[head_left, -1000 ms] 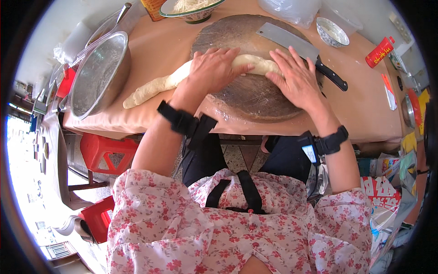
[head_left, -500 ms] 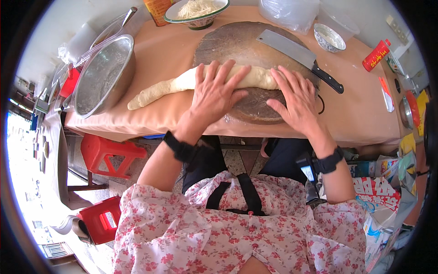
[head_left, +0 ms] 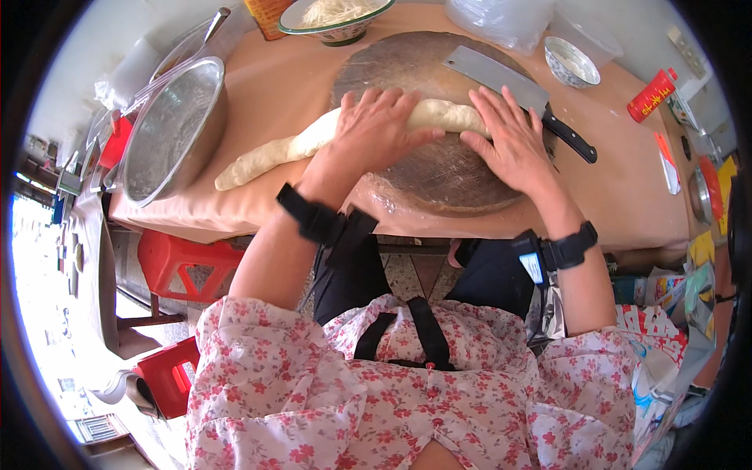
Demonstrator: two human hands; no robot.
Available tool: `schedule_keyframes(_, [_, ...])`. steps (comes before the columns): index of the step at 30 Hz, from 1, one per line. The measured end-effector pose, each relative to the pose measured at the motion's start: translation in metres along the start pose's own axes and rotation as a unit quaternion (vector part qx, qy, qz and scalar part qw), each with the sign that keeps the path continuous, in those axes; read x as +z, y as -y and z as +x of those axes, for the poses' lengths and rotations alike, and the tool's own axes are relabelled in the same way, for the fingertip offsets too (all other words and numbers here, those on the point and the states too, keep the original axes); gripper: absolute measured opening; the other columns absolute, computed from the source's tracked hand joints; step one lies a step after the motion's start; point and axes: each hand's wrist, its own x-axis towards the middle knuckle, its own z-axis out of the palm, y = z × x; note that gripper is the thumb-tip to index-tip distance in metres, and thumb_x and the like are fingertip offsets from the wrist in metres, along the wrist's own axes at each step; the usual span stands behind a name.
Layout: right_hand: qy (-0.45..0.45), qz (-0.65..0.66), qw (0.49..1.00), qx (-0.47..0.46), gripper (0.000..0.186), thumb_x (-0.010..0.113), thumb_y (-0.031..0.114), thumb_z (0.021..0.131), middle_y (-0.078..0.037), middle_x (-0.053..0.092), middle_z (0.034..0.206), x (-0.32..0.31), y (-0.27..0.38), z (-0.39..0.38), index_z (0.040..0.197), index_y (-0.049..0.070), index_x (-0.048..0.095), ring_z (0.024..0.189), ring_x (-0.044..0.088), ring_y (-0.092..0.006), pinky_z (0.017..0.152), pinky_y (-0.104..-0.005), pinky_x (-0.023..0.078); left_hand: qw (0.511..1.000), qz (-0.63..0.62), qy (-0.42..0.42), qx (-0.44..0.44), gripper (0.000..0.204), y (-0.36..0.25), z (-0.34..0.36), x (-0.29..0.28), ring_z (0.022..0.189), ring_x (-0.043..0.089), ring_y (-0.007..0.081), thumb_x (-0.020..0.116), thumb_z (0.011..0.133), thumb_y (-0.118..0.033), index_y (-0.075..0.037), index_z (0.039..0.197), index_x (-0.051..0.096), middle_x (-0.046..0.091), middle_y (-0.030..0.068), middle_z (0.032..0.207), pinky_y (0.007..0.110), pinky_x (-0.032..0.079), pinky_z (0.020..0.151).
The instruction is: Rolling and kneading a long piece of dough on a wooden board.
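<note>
A long pale rope of dough (head_left: 446, 116) lies across the round wooden chopping board (head_left: 446, 178). Its thinner left end reaches past the board onto the tablecloth. My left hand (head_left: 374, 129) rests over the middle of the rope, palm down, fingers stretched forward. At the rope's right end, my right hand (head_left: 511, 145) presses flat with its fingers spread, covering the tip. Neither hand is wrapped round the dough. Behind my right hand, a cleaver (head_left: 495, 77) lies on the board, its black handle sticking out past the right edge.
A large metal basin (head_left: 174, 129) stands tilted at the left. Towards the back are a bowl of pale shreds (head_left: 337, 30) and a small patterned bowl holding white powder (head_left: 572, 61). A red bottle (head_left: 652, 95) sits at the right. Red stools (head_left: 184, 266) are below the table.
Both hands have slid forward, away from me, the left one more. The dough under them has rolled slightly forward as well.
</note>
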Motion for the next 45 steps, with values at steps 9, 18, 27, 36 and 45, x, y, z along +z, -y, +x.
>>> schedule_keyframes(9, [-0.017, 0.014, 1.0, 0.009, 0.074, 0.047, 0.063, 0.093, -0.012, 0.037, 0.152, 0.009, -0.003, 0.003, 0.148, 0.014, 0.037, 0.142, 0.03, -0.0359, 0.111, -0.0617, 0.024, 0.999, 0.005, -0.05, 0.008, 0.057, 0.008, 0.005, 0.012, 0.124, 0.051, 0.0303, 0.05, 0.092, -0.061, -0.025, 0.137, 0.053, 0.061, 0.0072, 0.126, 0.048, 0.034, 0.103])
schedule_keyframes(18, [-0.085, 0.014, 0.994, -0.061, 0.075, 0.051, 0.059, 0.092, -0.013, 0.039, 0.15, -0.008, 0.018, -0.079, 0.149, 0.013, 0.037, 0.136, 0.037, -0.0335, 0.108, -0.0561, 0.026, 0.985, 0.022, -0.144, 0.088, 0.071, -0.012, -0.073, 0.023, 0.133, 0.035, 0.0353, 0.062, 0.086, -0.05, -0.026, 0.149, 0.04, 0.041, 0.0111, 0.144, 0.058, 0.021, 0.111])
schedule_keyframes(27, [-0.076, -0.005, 0.992, -0.1, 0.074, 0.049, 0.06, 0.093, -0.011, 0.04, 0.151, -0.013, 0.041, -0.049, 0.15, 0.015, 0.036, 0.137, 0.038, -0.0332, 0.109, -0.0595, 0.023, 0.991, 0.017, -0.105, 0.082, 0.079, -0.014, -0.087, 0.026, 0.144, 0.023, 0.0367, 0.063, 0.084, -0.055, -0.025, 0.152, 0.035, 0.029, 0.0101, 0.156, 0.06, 0.01, 0.115])
schedule_keyframes(36, [0.007, 0.031, 0.999, -0.016, 0.074, 0.034, 0.067, 0.095, -0.01, 0.055, 0.139, 0.005, 0.022, 0.023, 0.14, 0.011, 0.05, 0.135, 0.043, -0.0359, 0.109, -0.061, 0.026, 0.989, 0.015, -0.128, 0.076, 0.071, -0.002, -0.024, 0.011, 0.125, 0.048, 0.0339, 0.054, 0.088, -0.063, -0.015, 0.14, 0.049, 0.054, 0.0121, 0.134, 0.055, 0.029, 0.106])
schedule_keyframes(45, [-0.065, 0.017, 0.996, -0.055, 0.065, 0.042, 0.061, 0.096, -0.008, 0.052, 0.142, 0.007, 0.035, -0.01, 0.141, 0.015, 0.05, 0.136, 0.04, -0.0341, 0.109, -0.0593, 0.025, 0.989, 0.0, -0.129, 0.071, 0.067, 0.0, -0.035, 0.021, 0.125, 0.047, 0.032, 0.058, 0.087, -0.058, -0.017, 0.139, 0.05, 0.053, 0.0114, 0.134, 0.053, 0.028, 0.106])
